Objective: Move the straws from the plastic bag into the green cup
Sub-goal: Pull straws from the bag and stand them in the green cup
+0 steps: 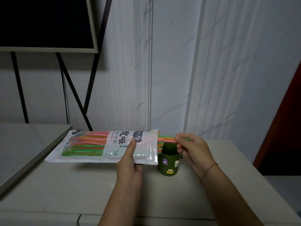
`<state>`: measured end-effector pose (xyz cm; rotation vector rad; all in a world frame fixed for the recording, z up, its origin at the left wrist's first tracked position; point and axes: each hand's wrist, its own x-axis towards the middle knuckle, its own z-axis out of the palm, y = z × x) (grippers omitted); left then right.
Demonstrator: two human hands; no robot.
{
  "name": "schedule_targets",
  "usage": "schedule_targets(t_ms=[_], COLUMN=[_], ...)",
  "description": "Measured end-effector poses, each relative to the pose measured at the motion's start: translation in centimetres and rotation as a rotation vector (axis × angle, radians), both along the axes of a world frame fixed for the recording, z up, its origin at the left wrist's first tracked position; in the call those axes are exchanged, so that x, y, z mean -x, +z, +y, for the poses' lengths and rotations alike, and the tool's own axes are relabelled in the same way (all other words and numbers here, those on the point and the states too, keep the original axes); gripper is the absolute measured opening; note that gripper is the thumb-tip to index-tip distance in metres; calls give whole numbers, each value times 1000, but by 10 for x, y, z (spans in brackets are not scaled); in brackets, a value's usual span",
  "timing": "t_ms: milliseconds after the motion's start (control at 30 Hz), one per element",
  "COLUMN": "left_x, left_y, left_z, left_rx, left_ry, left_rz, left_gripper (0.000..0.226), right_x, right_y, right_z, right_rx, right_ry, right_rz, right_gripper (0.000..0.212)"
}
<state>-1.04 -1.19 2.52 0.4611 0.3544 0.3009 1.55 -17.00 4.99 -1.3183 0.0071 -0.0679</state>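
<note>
The left hand [129, 163] grips the bag [97, 158] near its open end, thumb on top and fingers beneath, holding it level above the table [65, 185]. The right hand [193, 149], a thin cord [209, 170] at its wrist, pinches the straws [165, 139] jutting from the bag's mouth. Just below them the cup [168, 165] stands upright on the table, its left rim hidden behind the bag; a dark screen [45, 22] on a stand is at the far left.

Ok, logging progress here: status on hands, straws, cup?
Left hand grips plastic bag. Right hand pinches straws at bag mouth, near green cup. Nothing blocking.
</note>
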Motion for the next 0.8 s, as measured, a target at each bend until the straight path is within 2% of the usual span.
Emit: schedule_targets(t_ms=[200,300,367,433,567,800], left_x=[-2,-2,-2,-2,-2,0], left_y=[-1,0,-1,-2,-2,1], left_z=[15,10,6,1,-6,9], left_rx=[75,67,63,45,0,85], left_ry=[36,26,15,-1,-9,39], left_rz=[2,15,18,19,27,19], left_gripper=[35,34,33,34,38,47], right_x=[-7,-7,-4,-2,0,-10], right_y=[8,5,2,-2,-7,4], right_z=[-27,-18,-4,8,23,-11], right_rx=[-306,-493,-592,-600,-484,-444], right_ry=[29,102,162,192,158,-4], right_rz=[41,100,135,149,91,19], right_gripper=[9,1,21,26,15,11])
